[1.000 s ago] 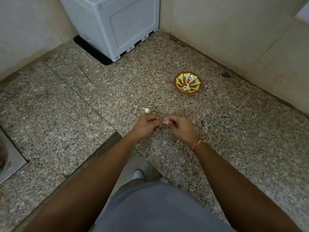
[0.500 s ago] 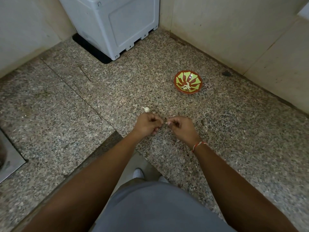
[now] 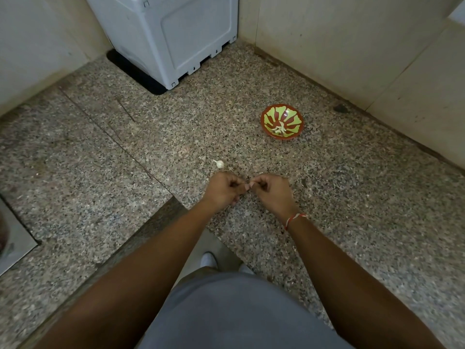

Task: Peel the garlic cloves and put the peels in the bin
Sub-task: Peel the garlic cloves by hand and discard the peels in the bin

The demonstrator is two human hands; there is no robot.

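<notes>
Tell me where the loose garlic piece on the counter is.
In the head view the garlic piece lies alone on the granite counter, just beyond the left hand, with the red and green bowl farther off to its right.

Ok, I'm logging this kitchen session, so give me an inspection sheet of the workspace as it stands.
Surface: speckled granite counter, L-shaped, with a seam line.
Job's things: one garlic clove lying loose beyond the hands; bowl, red and green, holding pale pieces, peels or cloves I cannot tell; no bin in view.
Clutter: dark spot near the wall.
Hands: left hand and right hand curled, fingertips meeting on something small, mostly hidden.
Cables: nothing seen.
Surroundings: grey plastic box in the corner; beige walls; steel sink edge at left.
</notes>
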